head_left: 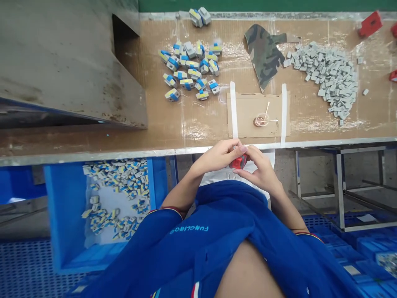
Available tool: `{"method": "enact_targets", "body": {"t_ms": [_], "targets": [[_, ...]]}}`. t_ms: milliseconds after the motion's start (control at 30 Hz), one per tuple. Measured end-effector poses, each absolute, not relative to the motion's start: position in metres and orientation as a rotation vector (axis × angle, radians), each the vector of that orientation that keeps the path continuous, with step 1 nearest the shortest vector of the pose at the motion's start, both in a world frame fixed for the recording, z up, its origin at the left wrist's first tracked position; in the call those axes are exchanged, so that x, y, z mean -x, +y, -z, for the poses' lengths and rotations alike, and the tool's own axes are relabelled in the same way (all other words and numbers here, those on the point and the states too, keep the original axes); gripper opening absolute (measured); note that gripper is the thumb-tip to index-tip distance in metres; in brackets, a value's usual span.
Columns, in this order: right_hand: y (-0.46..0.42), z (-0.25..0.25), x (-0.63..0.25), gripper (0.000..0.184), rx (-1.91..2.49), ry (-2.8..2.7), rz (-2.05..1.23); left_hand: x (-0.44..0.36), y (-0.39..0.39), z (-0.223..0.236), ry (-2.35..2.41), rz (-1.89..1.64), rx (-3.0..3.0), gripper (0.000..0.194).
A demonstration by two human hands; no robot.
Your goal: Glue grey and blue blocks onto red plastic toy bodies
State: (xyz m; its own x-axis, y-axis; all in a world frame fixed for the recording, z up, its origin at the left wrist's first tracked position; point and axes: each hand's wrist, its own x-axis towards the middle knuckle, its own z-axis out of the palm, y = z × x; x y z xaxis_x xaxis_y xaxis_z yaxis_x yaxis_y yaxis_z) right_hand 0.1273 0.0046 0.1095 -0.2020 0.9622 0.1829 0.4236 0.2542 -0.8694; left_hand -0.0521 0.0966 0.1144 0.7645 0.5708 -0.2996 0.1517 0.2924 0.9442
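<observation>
The left hand [215, 157] and right hand [263, 170] hold a red block [237, 162].
The block is just short of the cardboard [246, 114], which bears swabs [267, 106]; to its right lie grey chips [336, 78], to its left striped blocks [194, 74], behind it camouflage cloth [263, 54].

Small red piece [238, 162] between the hands [217, 155]

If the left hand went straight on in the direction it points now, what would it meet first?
First the small red part, which the left hand touches; then probably the right hand, though depth is unclear.
</observation>
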Motion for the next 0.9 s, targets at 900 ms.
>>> {"method": "enact_targets", "body": {"t_ms": [900], "targets": [[0.013,-0.09,-0.152,0.028,1.51,-1.458,-0.569,0.037,0.104,-0.099,0.586,-0.553,-1.515,0.045]]}}
